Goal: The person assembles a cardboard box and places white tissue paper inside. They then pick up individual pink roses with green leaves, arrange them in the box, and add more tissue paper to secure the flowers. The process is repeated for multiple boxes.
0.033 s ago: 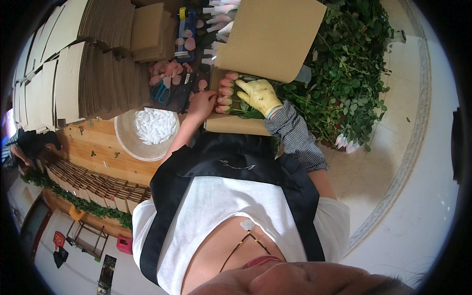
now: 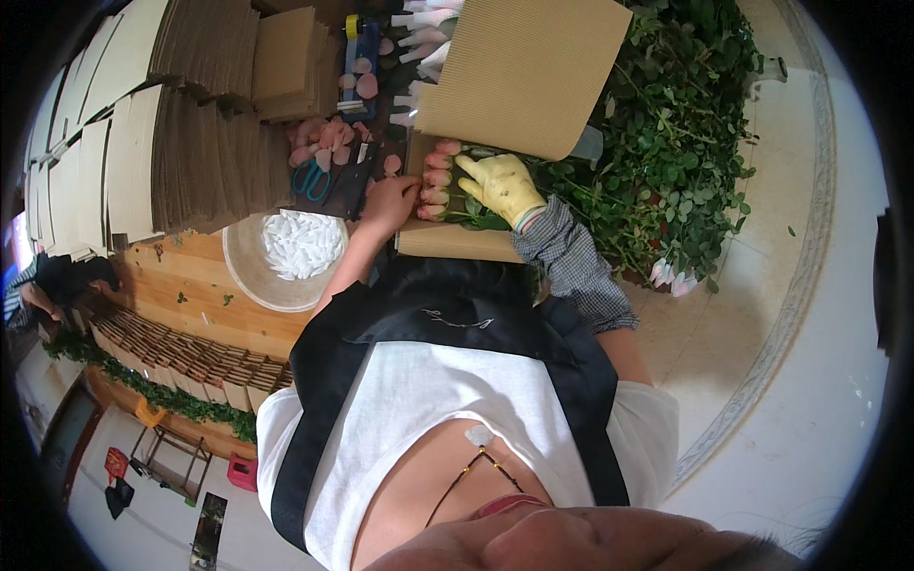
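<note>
Bare left hand [image 2: 389, 204]: upper centre, beside stacked pink-petalled rosebuds [image 2: 436, 178]
Yellow fabric-gloved right hand [image 2: 505, 188]: just right of them
Both grips: can't say whether clamped

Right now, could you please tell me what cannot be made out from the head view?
- Gloved right hand: its palm, hidden behind its own back, head view.
- Left hand: whether it grips the pink roses, too small, head view.
- Beneath the cardboard sheet: covered by it, head view.
- Person at far left: cut off by the dark rim, head view.
</note>
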`<state>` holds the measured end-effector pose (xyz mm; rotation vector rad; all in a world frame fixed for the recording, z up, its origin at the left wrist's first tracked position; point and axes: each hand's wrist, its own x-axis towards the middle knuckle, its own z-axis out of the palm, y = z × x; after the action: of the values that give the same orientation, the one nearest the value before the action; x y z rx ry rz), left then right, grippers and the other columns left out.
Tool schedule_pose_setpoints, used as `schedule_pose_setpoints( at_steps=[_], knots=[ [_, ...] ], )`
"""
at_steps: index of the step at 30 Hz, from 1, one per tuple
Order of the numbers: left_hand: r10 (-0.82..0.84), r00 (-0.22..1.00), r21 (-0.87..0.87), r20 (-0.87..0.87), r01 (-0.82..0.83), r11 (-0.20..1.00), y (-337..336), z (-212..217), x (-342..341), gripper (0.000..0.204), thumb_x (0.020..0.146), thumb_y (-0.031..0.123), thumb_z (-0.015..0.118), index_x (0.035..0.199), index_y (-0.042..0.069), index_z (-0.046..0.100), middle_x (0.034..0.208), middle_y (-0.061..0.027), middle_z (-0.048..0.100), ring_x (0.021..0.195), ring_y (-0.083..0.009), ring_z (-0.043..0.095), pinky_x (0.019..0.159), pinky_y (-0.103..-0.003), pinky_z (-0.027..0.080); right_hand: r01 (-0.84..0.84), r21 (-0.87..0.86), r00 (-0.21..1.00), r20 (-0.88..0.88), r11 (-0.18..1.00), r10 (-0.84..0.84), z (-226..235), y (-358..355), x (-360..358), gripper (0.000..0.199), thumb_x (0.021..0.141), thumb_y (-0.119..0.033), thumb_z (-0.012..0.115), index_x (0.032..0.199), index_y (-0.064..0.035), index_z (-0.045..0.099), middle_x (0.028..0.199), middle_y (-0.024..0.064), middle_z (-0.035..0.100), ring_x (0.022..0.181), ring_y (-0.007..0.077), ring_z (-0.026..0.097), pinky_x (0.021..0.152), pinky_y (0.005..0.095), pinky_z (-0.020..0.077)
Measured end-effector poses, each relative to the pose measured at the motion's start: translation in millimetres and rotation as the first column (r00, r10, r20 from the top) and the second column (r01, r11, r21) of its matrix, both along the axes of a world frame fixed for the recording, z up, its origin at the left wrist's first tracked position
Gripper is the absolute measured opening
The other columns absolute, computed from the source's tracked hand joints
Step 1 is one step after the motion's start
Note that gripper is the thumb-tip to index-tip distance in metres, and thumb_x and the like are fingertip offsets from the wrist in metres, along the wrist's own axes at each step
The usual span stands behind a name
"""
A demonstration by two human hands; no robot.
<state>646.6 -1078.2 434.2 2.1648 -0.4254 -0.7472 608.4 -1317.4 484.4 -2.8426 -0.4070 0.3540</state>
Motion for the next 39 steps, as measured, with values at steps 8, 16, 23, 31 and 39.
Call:
schedule_pose_setpoints(
  at_steps=[8, 16, 23, 31, 39],
  knots=[
    [0.208, 0.951, -0.100, 0.228, -0.189, 0.977, -43, -1, 9, 0.044, 0.077, 0.035, 0.080, 0.113, 0.012, 0.071, 0.131, -0.0229, 0.052, 0.123, -0.0403, 0.047, 0.100, -0.048, 0.042, 0.068, 0.003, 0.998, 0.009, 0.998, -0.069, 13, 9, -6, 0.037, 0.088, -0.028, 0.068, 0.118, -0.0061, 0.065, 0.076, 0.0114, 0.069, 0.072, 0.0311, 0.067, 0.069, 0.0426, 0.0546],
    [0.292, 0.945, -0.157, 0.150, -0.269, 0.950, -45, -44, 2, 0.052, 0.074, 0.033, 0.083, 0.120, 0.013, 0.069, 0.138, -0.0238, 0.046, 0.132, -0.0415, 0.041, 0.110, -0.049, 0.034, 0.328, 0.626, 0.942, -0.156, 0.707, -0.298, 12, -2, -3, 0.037, 0.091, -0.007, 0.067, 0.127, 0.0003, 0.062, 0.124, 0.0144, 0.067, 0.116, 0.0259, 0.062, 0.101, 0.0369, 0.0489],
    [0.324, 0.941, -0.223, 0.102, -0.296, 0.929, -38, -42, -4, 0.047, 0.079, 0.030, 0.080, 0.122, 0.013, 0.068, 0.139, -0.0226, 0.046, 0.130, -0.0397, 0.044, 0.108, -0.047, 0.036, 0.505, 0.750, 0.855, -0.369, 0.426, -0.364, -25, 8, -8, 0.043, 0.092, -0.015, 0.068, 0.131, 0.0007, 0.058, 0.126, 0.0160, 0.065, 0.116, 0.0329, 0.063, 0.098, 0.0404, 0.0509],
    [0.358, 0.904, -0.263, -0.235, -0.414, 0.871, 3, 1, 27, 0.030, 0.102, 0.017, 0.053, 0.118, -0.005, 0.065, 0.103, -0.0163, 0.072, 0.092, -0.0211, 0.070, 0.080, -0.031, 0.054, 0.059, 0.191, 0.952, 0.284, 0.980, -0.113, 13, 16, 8, 0.031, 0.077, -0.016, 0.075, 0.104, -0.0047, 0.062, 0.106, 0.0142, 0.061, 0.101, 0.0351, 0.059, 0.088, 0.0468, 0.0493],
    [0.346, 0.885, -0.411, -0.312, -0.454, 0.791, -24, -14, 23, 0.030, 0.103, 0.007, 0.045, 0.121, -0.011, 0.060, 0.109, -0.0170, 0.072, 0.099, -0.0214, 0.071, 0.087, -0.031, 0.056, 0.011, 0.086, 0.973, 0.227, 0.996, -0.030, 1, 18, 5, 0.024, 0.082, -0.019, 0.070, 0.101, -0.0070, 0.064, 0.098, 0.0112, 0.064, 0.095, 0.0319, 0.063, 0.085, 0.0441, 0.0506]
  ],
)
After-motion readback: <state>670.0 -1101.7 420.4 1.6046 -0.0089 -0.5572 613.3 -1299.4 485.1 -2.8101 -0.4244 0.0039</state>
